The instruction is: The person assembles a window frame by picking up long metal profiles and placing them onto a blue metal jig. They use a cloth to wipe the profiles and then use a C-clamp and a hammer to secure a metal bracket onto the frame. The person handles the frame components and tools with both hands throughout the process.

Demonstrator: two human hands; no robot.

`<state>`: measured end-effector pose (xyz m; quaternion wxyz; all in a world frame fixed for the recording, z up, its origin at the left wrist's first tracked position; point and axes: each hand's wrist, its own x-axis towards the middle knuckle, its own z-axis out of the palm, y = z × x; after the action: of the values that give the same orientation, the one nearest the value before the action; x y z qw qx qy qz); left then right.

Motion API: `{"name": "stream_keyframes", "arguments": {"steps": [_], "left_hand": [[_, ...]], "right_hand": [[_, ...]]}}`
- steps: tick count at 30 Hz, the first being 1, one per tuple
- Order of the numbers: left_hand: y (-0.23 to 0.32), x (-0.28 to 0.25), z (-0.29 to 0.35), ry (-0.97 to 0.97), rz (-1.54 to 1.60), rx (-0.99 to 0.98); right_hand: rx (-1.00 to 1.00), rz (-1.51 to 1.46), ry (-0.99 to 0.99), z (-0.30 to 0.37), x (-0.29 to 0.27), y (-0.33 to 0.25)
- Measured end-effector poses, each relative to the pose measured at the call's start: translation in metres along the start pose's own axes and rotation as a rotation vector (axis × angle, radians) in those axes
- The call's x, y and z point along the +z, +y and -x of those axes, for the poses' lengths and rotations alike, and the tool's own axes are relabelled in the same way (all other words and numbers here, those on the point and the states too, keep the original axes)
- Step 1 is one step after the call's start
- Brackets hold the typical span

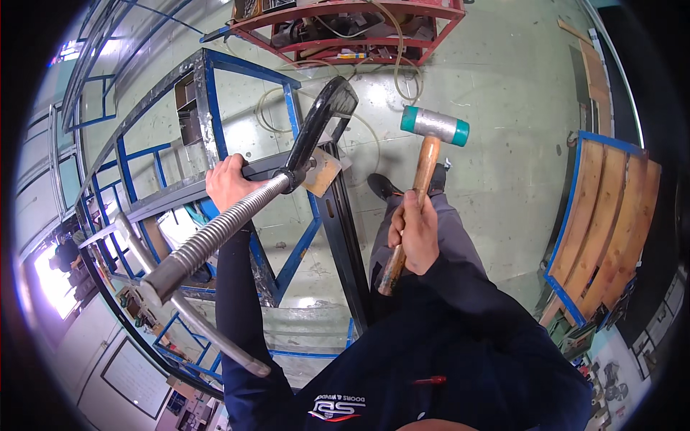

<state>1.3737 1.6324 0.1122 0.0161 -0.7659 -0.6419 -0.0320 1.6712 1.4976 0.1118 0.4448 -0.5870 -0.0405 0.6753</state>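
Note:
My right hand (417,233) is closed round the wooden handle of a mallet (425,159), whose silver head has teal faces at both ends. The mallet is raised, head away from me, above the floor. My left hand (231,183) curls over a dark grey metal profile (190,188) on the left. Beside that hand, a large screw clamp (231,224) with a black jaw and a silver threaded rod sits at the frame corner. A worn flat plate (323,172) lies at the jaw, near a second dark profile (346,248) running toward me. The clamp's exact contact is hidden.
Blue metal stands (208,108) support the profiles at left. A red shelf cart (345,32) full of tools stands ahead, with a pale hose (397,61) trailing onto the floor. To the right is a wooden slatted panel (604,223) with blue edges.

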Motion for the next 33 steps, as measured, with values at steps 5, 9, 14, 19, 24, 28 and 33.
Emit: {"name": "stream_keyframes", "arguments": {"steps": [5,9,14,19,24,28,33], "left_hand": [[-0.008,0.01,0.0,0.019,-0.008,0.038],[-0.011,0.015,0.005,0.046,0.006,0.031],[-0.008,0.01,0.001,0.001,-0.008,-0.009],[-0.006,0.008,0.003,-0.001,-0.003,-0.026],[-0.006,0.009,0.008,0.024,0.011,0.005],[0.008,0.005,0.012,0.143,0.107,0.01],[0.072,-0.011,0.049,0.314,0.722,-0.332]], "right_hand": [[0.127,0.166,-0.226,0.012,0.019,0.021],[-0.036,0.248,-0.334,0.002,0.001,0.014],[0.069,-0.021,-0.047,-0.014,0.008,0.032],[0.08,0.263,-0.198,-0.026,0.003,0.044],[0.057,0.154,-0.109,-0.034,-0.027,-0.004],[-0.078,0.356,-0.075,-0.035,-0.045,-0.076],[-0.298,0.677,-0.244,-0.024,-0.022,-0.195]]}}
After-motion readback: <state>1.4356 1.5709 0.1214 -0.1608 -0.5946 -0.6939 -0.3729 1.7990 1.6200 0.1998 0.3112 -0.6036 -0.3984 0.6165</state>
